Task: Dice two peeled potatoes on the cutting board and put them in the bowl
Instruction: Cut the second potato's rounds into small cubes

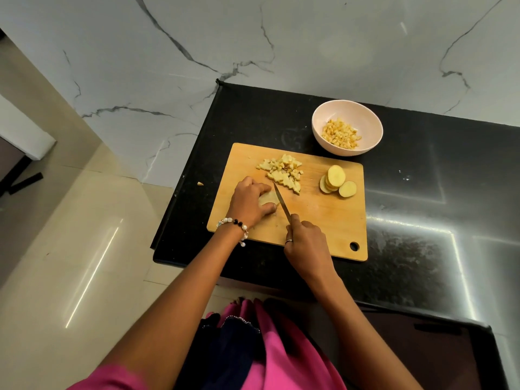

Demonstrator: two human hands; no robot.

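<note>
A wooden cutting board (pixel 332 218) lies on the black counter. My left hand (pixel 250 202) curls over a stack of potato slices (pixel 268 199) at the board's left side and holds it down. My right hand (pixel 305 244) grips a knife (pixel 282 202), its blade lying against the right side of that stack. Beyond the blade lies a pile of diced potato (pixel 282 173). A leaning stack of round potato slices (pixel 336 180) sits at the board's right. Behind the board, the pale bowl (pixel 320 136) holds diced potato (pixel 341 134).
The black counter (pixel 422 192) ends at a left edge just beside the board, with tiled floor below. One stray potato bit (pixel 200 183) lies on the counter left of the board. A marble wall stands behind the bowl.
</note>
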